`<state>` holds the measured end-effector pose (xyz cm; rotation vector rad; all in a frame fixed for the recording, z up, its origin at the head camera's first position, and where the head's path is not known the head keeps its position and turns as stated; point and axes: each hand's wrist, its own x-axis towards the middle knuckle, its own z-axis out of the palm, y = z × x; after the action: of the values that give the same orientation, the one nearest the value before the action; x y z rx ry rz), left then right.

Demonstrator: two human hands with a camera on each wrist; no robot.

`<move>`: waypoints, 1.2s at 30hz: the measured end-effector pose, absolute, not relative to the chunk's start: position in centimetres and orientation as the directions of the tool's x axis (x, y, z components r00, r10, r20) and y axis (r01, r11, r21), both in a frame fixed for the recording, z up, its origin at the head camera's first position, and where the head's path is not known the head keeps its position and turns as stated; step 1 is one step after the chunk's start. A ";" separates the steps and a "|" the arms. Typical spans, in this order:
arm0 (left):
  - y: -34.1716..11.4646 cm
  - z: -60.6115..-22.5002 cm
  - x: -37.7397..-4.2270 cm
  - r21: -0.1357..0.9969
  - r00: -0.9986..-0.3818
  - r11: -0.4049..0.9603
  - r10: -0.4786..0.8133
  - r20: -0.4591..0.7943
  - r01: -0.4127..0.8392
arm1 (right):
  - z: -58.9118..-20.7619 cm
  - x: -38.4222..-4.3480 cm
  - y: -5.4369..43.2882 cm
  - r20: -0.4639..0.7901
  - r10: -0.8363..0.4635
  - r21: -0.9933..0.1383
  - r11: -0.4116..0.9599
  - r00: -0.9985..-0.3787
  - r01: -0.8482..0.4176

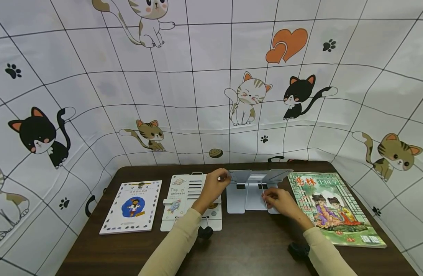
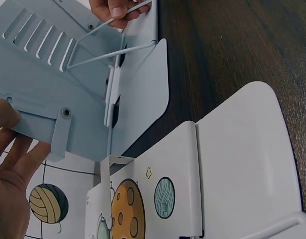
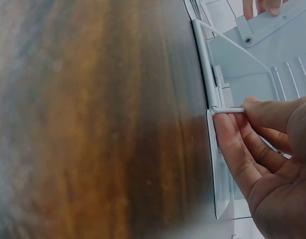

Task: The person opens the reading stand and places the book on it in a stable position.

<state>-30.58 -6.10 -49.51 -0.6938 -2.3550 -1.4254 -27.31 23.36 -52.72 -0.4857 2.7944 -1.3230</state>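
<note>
A pale blue-grey metal book stand (image 1: pixel 236 203) stands on the table with its slotted back panel raised from the base. My left hand (image 1: pixel 213 188) pinches the panel's upper left corner, thumb and fingers on either side of the edge in the left wrist view. With thumb and fingers, my right hand (image 1: pixel 280 200) pinches the stand's bent wire support (image 3: pixel 228 110) near the base. That wire (image 2: pixel 110 56) runs to the slotted part of the panel in the left wrist view. Part of the base is hidden behind my right hand.
Left of the stand lies a white "Tiny universe" book stand (image 1: pixel 175 191), partly under my left arm. A white book (image 1: pixel 111 218) with a blue circle is further left. A green magazine (image 1: pixel 335 214) lies at right. A cat-print curtain (image 1: pixel 211 88) hangs behind the brown table (image 1: pixel 246 245).
</note>
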 end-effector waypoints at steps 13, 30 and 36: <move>-6.0 -49.6 -30.3 0.770 -0.856 0.373 0.237 0.459 0.517 | -51.5 -26.2 23.6 0.130 -0.157 -0.810 0.552 -0.979 -0.196; -6.4 -48.6 -29.7 0.783 -0.807 0.199 0.172 0.565 0.590 | -44.8 -24.1 26.2 0.607 0.209 -0.756 0.451 -0.767 -0.475; -6.3 -48.0 -29.4 0.793 -0.813 0.184 0.170 0.556 0.581 | -45.0 -24.9 26.0 0.668 0.124 -0.659 0.557 -0.734 -0.505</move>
<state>-29.35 -6.28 -47.97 -0.7096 -2.1234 -1.6651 -24.88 26.01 -45.01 -0.4807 3.3288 -1.8675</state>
